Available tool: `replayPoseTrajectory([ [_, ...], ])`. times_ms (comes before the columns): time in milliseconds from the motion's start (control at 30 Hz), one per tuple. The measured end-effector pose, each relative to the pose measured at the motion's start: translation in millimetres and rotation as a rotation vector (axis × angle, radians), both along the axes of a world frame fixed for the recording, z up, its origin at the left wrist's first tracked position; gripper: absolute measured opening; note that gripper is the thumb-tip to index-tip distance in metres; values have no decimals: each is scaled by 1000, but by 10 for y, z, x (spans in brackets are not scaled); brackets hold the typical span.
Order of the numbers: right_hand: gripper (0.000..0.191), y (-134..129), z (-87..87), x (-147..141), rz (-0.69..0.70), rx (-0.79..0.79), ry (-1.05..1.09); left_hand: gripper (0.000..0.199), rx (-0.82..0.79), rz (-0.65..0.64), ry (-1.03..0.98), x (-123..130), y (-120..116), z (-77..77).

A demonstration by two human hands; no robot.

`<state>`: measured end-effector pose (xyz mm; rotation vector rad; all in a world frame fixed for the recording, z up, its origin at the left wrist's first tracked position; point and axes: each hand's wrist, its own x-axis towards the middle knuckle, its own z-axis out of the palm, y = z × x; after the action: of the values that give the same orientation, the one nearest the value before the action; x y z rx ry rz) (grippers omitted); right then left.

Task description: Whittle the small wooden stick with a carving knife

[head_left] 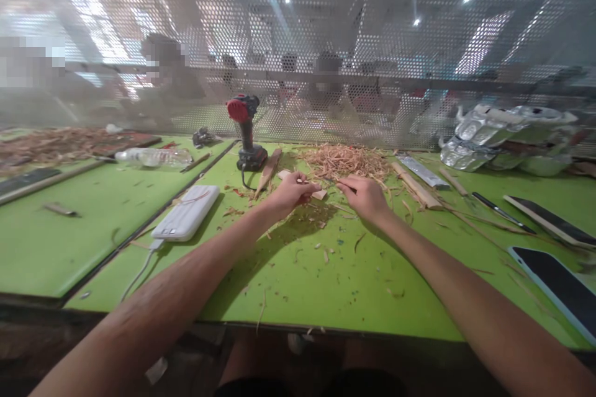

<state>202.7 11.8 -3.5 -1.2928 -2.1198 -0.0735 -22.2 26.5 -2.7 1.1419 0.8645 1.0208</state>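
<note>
At the green table, pale wood in left fingers.

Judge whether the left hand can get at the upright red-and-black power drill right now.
Probably yes: a low, pointed brown wooden strip lies between the left hand and the drill, but that hand would likely need to release its pale flat wooden piece.

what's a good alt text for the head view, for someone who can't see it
A person's left hand holds a pale wooden piece and the right hand a thin dark tool, above a green table. Behind them lies a heap of wood shavings; a red-and-black drill stands upright to their left.
</note>
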Motion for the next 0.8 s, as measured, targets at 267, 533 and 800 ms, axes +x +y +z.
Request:
replayPoseTrajectory([
  [267, 33, 8, 5, 1, 170, -86, 113, 44, 1, 3, -8, -7, 31, -47],
  [533, 27, 1, -36, -42, 181, -35, 43, 40, 14, -9, -11, 2, -7, -18],
  [800, 29, -7, -27, -42, 195, -23, 54, 42, 10, -23, -6, 6, -39, 26],
])
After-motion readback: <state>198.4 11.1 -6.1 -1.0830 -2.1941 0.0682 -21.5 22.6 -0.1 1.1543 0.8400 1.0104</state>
